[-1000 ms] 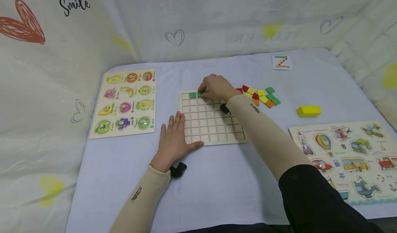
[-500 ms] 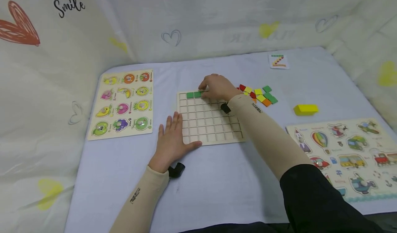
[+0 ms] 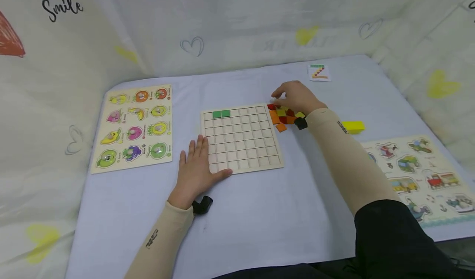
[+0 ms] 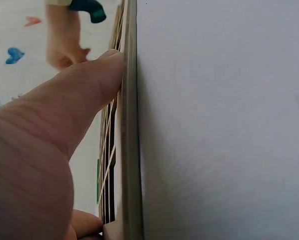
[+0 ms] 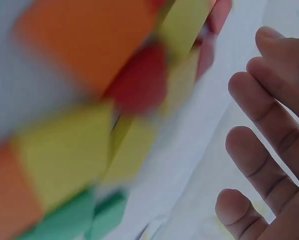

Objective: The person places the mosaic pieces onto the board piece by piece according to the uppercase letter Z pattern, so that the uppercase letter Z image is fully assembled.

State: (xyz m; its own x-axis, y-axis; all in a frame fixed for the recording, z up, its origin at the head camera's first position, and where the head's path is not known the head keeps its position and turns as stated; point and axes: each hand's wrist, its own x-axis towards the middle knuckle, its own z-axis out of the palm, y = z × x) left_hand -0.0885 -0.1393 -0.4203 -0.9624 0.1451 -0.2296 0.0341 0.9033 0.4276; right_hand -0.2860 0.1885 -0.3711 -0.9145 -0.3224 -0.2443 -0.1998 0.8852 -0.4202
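Note:
A pale wooden grid board (image 3: 241,140) lies mid-table, with two green square tiles (image 3: 221,114) side by side in its top row. My left hand (image 3: 194,169) rests at the board's lower left corner, fingers straight along the left side; in the left wrist view its thumb (image 4: 97,75) touches the board's edge. Beyond the board's right side, my right hand (image 3: 298,96) is over loose tiles (image 3: 274,117) and hides part of them. The right wrist view shows its fingers (image 5: 249,150) apart and slightly bent, holding nothing, beside orange, yellow (image 5: 64,155), red (image 5: 139,80) and green tiles.
A fruit puzzle board (image 3: 124,122) lies to the left. At the right are a yellow block (image 3: 353,127) and a vehicle puzzle board (image 3: 417,178), partly behind the right arm. A card with a Z-shaped pattern (image 3: 319,72) lies near the table's back edge.
My right hand has left the second green tile in the top row and moved right, over the loose tiles. The left hand stays at the board. The head view has shifted slightly right.

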